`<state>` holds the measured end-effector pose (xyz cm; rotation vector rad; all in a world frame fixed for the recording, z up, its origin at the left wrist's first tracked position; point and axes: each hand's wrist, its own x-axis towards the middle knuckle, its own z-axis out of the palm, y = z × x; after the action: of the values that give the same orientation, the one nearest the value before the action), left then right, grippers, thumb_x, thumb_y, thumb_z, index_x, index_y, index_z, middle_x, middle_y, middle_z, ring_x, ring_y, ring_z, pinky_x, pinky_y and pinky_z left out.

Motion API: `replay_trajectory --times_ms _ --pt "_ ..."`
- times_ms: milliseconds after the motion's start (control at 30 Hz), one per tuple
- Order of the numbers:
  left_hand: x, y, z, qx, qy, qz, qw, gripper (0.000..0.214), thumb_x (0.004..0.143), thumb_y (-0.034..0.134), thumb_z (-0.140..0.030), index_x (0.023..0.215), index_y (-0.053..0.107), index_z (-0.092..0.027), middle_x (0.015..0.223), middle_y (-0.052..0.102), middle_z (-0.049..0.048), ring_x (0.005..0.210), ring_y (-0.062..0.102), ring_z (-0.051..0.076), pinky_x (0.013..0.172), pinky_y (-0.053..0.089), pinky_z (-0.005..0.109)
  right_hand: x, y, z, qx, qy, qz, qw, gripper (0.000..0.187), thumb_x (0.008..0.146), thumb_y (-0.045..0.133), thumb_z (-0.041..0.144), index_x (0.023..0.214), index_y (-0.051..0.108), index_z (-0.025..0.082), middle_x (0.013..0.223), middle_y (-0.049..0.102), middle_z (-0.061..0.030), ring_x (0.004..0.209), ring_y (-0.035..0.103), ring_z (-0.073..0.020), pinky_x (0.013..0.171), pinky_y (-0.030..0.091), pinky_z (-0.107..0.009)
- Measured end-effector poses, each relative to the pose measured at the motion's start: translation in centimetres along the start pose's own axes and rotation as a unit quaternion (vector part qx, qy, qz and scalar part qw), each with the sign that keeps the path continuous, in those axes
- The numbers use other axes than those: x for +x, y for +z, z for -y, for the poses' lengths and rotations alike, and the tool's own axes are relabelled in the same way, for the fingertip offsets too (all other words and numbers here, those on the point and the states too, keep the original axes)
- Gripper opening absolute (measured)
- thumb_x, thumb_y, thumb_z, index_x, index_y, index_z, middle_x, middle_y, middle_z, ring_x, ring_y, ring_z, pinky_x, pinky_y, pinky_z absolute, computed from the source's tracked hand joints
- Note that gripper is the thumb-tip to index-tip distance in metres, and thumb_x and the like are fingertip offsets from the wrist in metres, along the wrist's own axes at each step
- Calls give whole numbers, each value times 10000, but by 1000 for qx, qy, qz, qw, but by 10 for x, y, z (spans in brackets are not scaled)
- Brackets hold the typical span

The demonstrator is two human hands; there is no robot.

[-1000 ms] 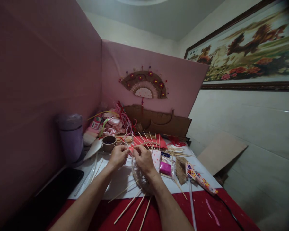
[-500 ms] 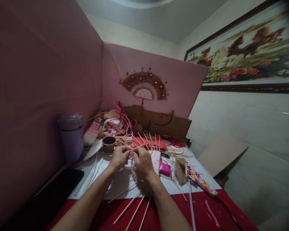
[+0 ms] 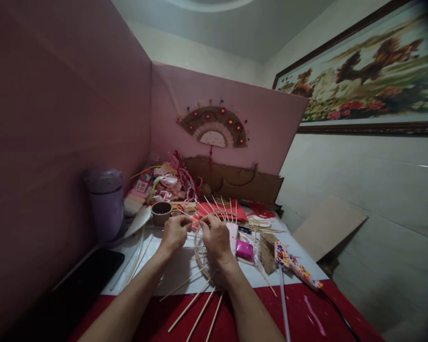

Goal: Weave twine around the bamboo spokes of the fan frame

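Observation:
My left hand (image 3: 175, 232) and my right hand (image 3: 217, 239) meet over a half-built fan frame of thin bamboo sticks (image 3: 214, 209) that spread out from under my palms. Both hands have their fingers pinched together at the top of the frame, on a thin stick and a small red piece between them. More sticks (image 3: 196, 311) trail out below my right wrist onto the red cloth (image 3: 317, 316). A finished brown fan with red flowers (image 3: 214, 126) hangs on the pink board behind.
A small brown cup (image 3: 161, 213), a purple lidded tumbler (image 3: 106, 203) and a dark phone (image 3: 87, 280) lie to the left. A pink block (image 3: 245, 250), a flowered paper cone (image 3: 296, 266) and a white rod (image 3: 284, 304) lie to the right. Ribbons and cardboard pile up at the back.
My hands have shifted only slightly: the fingertips have drawn a little apart, with the thin stick stretched between them. The rest is unchanged.

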<state>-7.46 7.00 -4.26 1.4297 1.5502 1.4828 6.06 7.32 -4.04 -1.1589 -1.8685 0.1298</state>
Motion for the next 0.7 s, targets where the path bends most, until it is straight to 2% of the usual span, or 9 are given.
replay_trajectory --times_ms 133,200,333,433,700 --pt "1 0 2 15 17 3 1000 70 604 584 -182 603 650 -160 482 587 -13 390 480 96 414 346 207 1 -2 1 45 39 -47 997 162 830 446 275 753 571 206 690 623 -10 634 550 -143 591 344 -238" --pt "1 0 2 13 18 6 1000 65 610 577 -182 598 635 -155 478 579 -15 381 476 92 403 349 203 2 -1 0 84 55 -50 994 197 831 439 318 750 575 200 655 614 -3 602 543 -136 577 354 -234" --pt "-1 2 -1 -14 1 28 999 79 623 541 -159 645 614 -139 484 583 -12 354 486 96 345 343 194 7 2 -1 133 63 -13 989 239 807 451 370 746 601 194 595 589 17 544 518 -122 533 362 -223" --pt "-2 5 -3 -37 -9 38 999 114 617 523 -138 698 603 -127 495 584 -7 358 507 111 296 329 190 15 5 0 131 44 4 990 196 782 486 332 736 624 200 625 609 16 577 534 -121 549 379 -219" --pt "0 5 -2 -86 -3 9 996 234 619 558 -165 840 481 -162 537 576 -43 392 548 120 282 348 172 31 18 -3 130 37 93 986 98 713 558 219 667 641 197 623 643 17 598 573 -119 562 399 -214"
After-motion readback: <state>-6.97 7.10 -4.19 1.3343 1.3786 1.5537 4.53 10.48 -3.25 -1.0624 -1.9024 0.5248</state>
